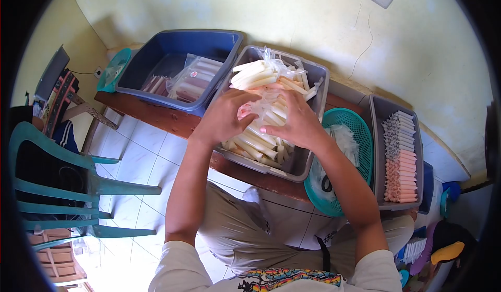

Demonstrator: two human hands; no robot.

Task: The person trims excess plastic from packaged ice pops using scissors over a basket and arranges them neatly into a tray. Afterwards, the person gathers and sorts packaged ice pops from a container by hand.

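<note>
Both of my hands are over a grey plastic tub (313, 169) filled with long white tube-shaped packs (254, 145), some loose and some bundled in clear bags. My left hand (227, 111) is curved on the left side, thumb and fingers apart. Opposite it, my right hand (298, 118) has its thumb spread from its fingers. Between them lies a crumpled clear plastic bag (267, 104) with a pinkish patch; whether the fingertips touch it I cannot tell. A bagged bundle of white tubes (255, 74) lies behind the hands.
A dark blue tub (156, 101) at left holds bagged purplish tubes (195, 80). On the right are a green basket (369, 159) with clear plastic bags and scissors, and a grey tub (379, 135) of grey and pink tubes. A green chair (96, 185) stands left of the bench (175, 125).
</note>
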